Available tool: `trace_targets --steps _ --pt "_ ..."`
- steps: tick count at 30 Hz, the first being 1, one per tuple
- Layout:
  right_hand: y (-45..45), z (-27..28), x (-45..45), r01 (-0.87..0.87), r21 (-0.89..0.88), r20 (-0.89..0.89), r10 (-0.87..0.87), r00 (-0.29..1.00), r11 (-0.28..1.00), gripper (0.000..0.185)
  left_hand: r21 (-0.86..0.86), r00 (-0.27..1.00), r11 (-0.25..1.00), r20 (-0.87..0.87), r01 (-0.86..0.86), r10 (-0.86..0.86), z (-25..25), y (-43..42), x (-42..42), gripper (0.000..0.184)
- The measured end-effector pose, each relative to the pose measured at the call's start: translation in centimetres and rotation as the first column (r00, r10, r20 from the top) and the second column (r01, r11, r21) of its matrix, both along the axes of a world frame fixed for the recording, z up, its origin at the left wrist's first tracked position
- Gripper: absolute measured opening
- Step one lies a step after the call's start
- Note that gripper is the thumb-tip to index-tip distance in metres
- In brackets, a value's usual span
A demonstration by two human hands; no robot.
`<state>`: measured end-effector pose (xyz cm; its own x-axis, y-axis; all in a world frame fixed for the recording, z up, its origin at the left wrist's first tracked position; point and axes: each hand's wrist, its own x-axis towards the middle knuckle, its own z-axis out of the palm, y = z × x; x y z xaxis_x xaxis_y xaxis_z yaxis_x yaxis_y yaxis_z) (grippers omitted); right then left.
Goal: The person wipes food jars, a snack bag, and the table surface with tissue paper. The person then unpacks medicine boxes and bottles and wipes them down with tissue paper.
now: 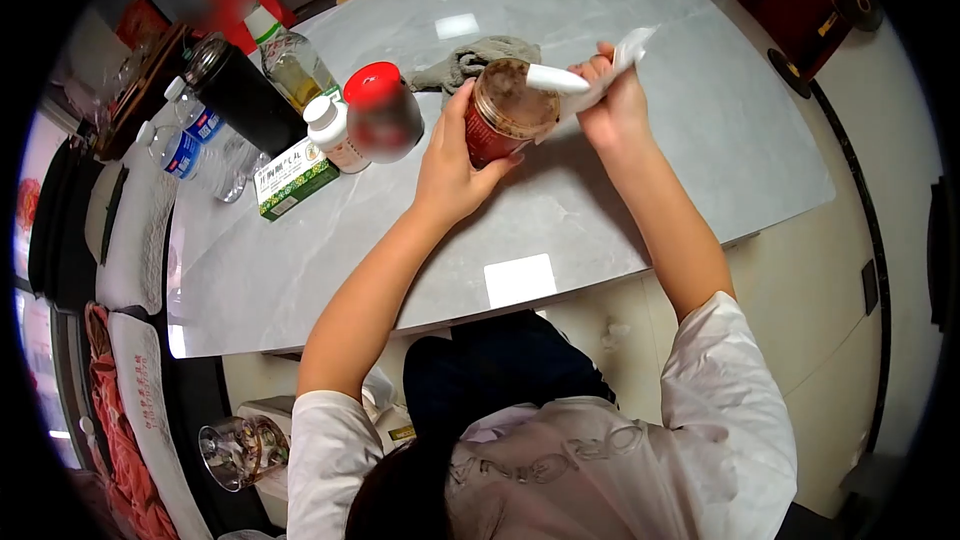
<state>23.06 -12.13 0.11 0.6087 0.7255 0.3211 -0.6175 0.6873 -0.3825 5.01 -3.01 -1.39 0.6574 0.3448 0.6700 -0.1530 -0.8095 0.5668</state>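
My left hand [452,168] clasps the red-labelled jar [508,120], presumably to keep it steady, while my right hand [615,108] grips a white sheet [631,46] close beside it.

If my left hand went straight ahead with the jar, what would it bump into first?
Probably the cloth, which lies just past the jar in your left hand. How high the jar is held is unclear, so it might pass over instead.
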Motion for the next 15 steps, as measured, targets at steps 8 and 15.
trace_targets --steps 8,15 --pt "-0.7 4.1 -0.9 0.395 -0.223 -0.003 -0.406 0.914 0.891 0.042 -0.009 1.0 1.0 0.016 -0.006 0.007 -0.1 0.4 -0.1 0.085" --pt "0.6 1.3 -5.0 0.56 0.417 0.903 -0.397 -0.164 0.716 0.033 -0.093 0.998 0.995 0.06 0.038 -0.032 0.2 -0.3 -0.2 0.083"
